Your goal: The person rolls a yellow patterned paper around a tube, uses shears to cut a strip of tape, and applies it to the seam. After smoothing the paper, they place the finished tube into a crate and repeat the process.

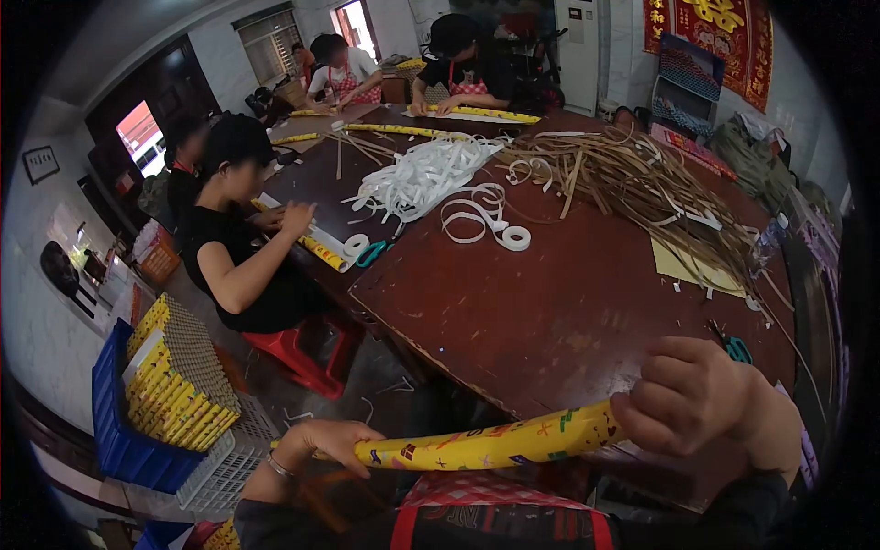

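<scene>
A yellow paper tube (495,445) with a colourful printed pattern lies across in front of my body, at the near edge of the table. My left hand (332,445) is closed round its left part, thumb along the near side. At the tube's right end my right hand (683,394) is curled, knuckles up, with the fingertips against the tube and partly hidden. Beyond my right hand, teal-handled scissors (737,349) rest on the table.
The dark red table (477,302) carries a heap of white strips (426,179), a tape roll (516,238) and a pile of brown strips (623,179). Co-workers sit at its left and far sides with similar tubes. A blue crate (112,403) of stacked yellow tubes (179,390) stands at left.
</scene>
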`<act>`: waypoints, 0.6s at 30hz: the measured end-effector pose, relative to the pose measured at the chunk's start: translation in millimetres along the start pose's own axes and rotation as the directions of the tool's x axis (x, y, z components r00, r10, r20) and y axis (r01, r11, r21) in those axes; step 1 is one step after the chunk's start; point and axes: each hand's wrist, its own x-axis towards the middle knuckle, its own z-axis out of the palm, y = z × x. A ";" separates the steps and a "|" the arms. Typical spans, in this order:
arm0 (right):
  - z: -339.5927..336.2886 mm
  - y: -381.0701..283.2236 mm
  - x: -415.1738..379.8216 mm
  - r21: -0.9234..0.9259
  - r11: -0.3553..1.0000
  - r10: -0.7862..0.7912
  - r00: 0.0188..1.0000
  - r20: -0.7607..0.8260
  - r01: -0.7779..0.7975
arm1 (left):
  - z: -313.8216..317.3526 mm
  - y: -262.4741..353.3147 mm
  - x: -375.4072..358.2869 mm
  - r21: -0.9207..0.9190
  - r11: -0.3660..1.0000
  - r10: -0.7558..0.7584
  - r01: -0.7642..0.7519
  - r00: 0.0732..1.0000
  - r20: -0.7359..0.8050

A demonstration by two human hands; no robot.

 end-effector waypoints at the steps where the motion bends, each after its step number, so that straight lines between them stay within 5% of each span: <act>1: -0.7 1.1 0.0 0.000 1.000 0.002 1.000 0.003 -0.002 | 1.0 2.2 0.2 0.001 1.000 -0.015 0.015 1.000 -0.027; 2: -1.0 2.2 0.2 0.022 0.998 0.060 0.997 0.054 -0.061 | 1.7 6.8 -1.5 0.000 1.000 -0.013 0.013 1.000 -0.025; 4: 1.6 3.4 -1.2 0.042 0.992 0.112 0.988 0.104 -0.116 | 4.5 25.7 -8.9 0.294 0.955 0.012 0.045 0.982 -0.189; 8: 10.8 1.9 -5.8 0.031 0.980 0.193 0.979 0.068 -0.196 | 8.6 33.9 -15.7 0.324 0.946 0.087 0.032 0.934 -0.347; 11: 7.4 4.9 -4.8 0.016 0.978 0.208 0.978 0.030 -0.209 | 8.0 26.0 -13.2 0.286 0.956 0.036 0.065 0.942 -0.335; 13: 2.5 8.7 -5.3 -0.040 0.974 0.224 0.975 -0.005 -0.224 | 7.0 6.1 -2.3 0.036 0.989 0.150 -0.146 0.961 -0.230; 15: 4.0 15.2 -0.3 -0.091 0.956 0.274 0.959 -0.068 -0.279 | 2.9 4.7 1.8 -0.045 0.992 0.110 -0.120 0.977 -0.182; 16: 8.1 19.6 -2.3 -0.095 0.954 0.274 0.957 -0.101 -0.283 | 1.6 -6.1 4.6 -0.249 0.962 0.074 -0.112 0.985 -0.156; 18: 9.6 25.2 -0.7 -0.098 0.953 0.271 0.950 -0.157 -0.288 | -10.0 -43.6 12.5 -0.187 0.964 0.170 -0.189 0.979 -0.109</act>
